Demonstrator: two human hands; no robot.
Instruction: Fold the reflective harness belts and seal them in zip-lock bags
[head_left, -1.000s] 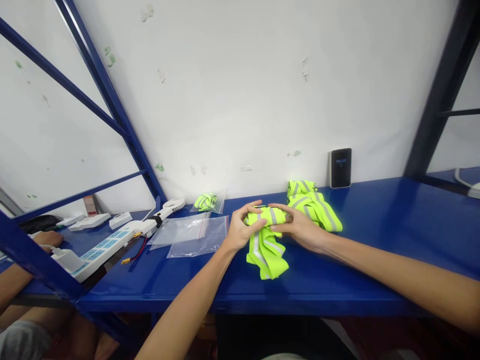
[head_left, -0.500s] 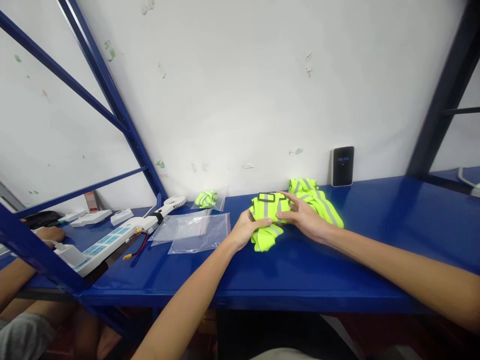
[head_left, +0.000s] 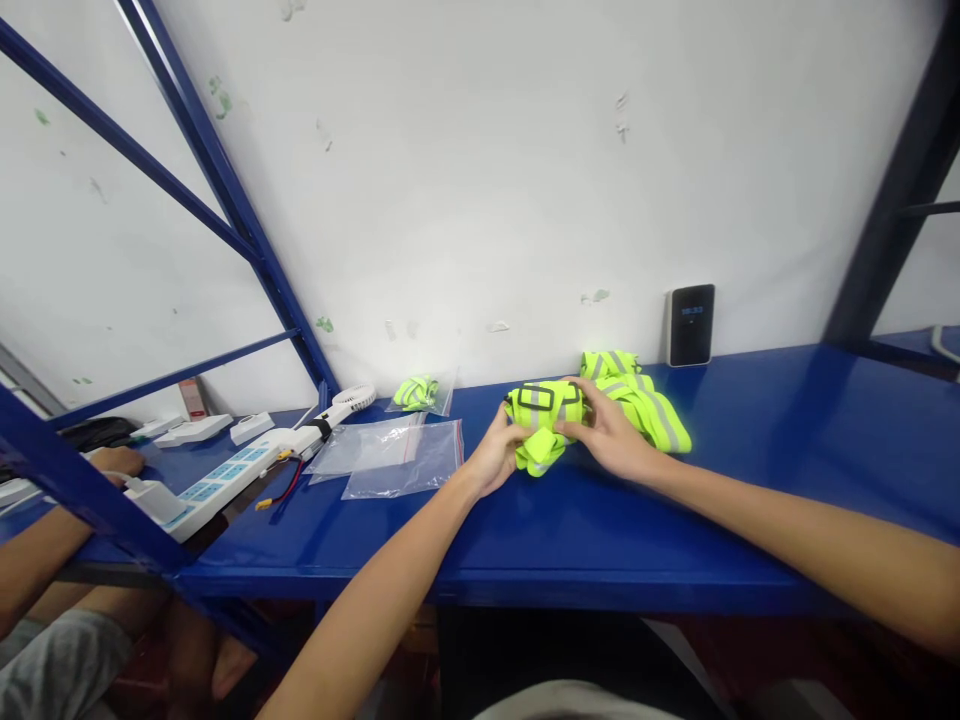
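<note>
Left hand (head_left: pixel 495 455): gripping the left end of a rolled yellow-green reflective strap (head_left: pixel 562 412). Right hand (head_left: pixel 611 435): gripping its right end. Roll: at the blue table (head_left: pixel 637 530), contact unclear; long axis left to right; black buckle (head_left: pixel 535 410) facing the wearer, folded tail (head_left: pixel 541 460) pointing toward the near edge. Right: strap pile (head_left: pixel 656 412). Left: flat clear bags (head_left: pixel 409 465); behind them, a bagged strap (head_left: pixel 415 393).
</note>
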